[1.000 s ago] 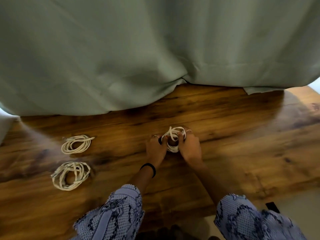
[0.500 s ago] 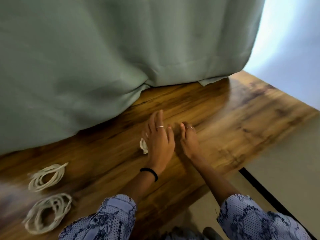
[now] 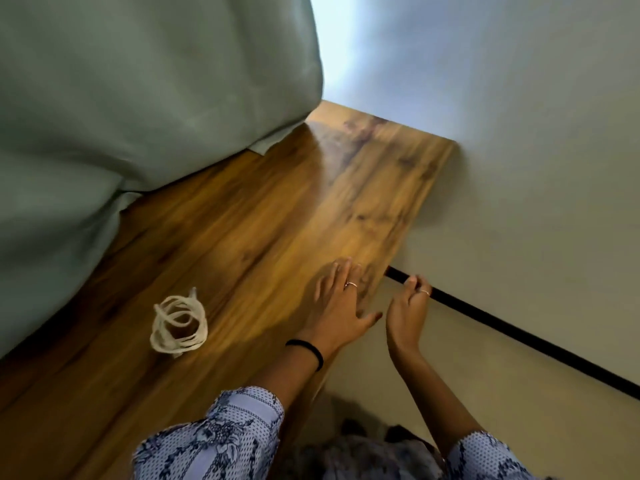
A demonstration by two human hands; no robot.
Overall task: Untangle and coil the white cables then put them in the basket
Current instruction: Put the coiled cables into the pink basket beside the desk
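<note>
A coiled white cable [image 3: 178, 323] lies alone on the wooden table [image 3: 263, 216], left of both hands. My left hand [image 3: 341, 306] hovers flat over the table's right end, fingers spread, holding nothing. My right hand [image 3: 408, 311] is past the table's right edge, above the floor, fingers loosely curled with nothing visible in them. No basket is in view. The two other coils seen earlier are out of frame.
A grey-green curtain [image 3: 138, 116] hangs over the table's far side. A pale wall [image 3: 519, 150] stands just right of the table, with a black strip [image 3: 502, 322] at its base. Beige floor [image 3: 433, 386] lies below the table's right edge.
Both hands let go of the coil and moved right, toward the table's end. The view swung right, so the two left coils left the frame.
</note>
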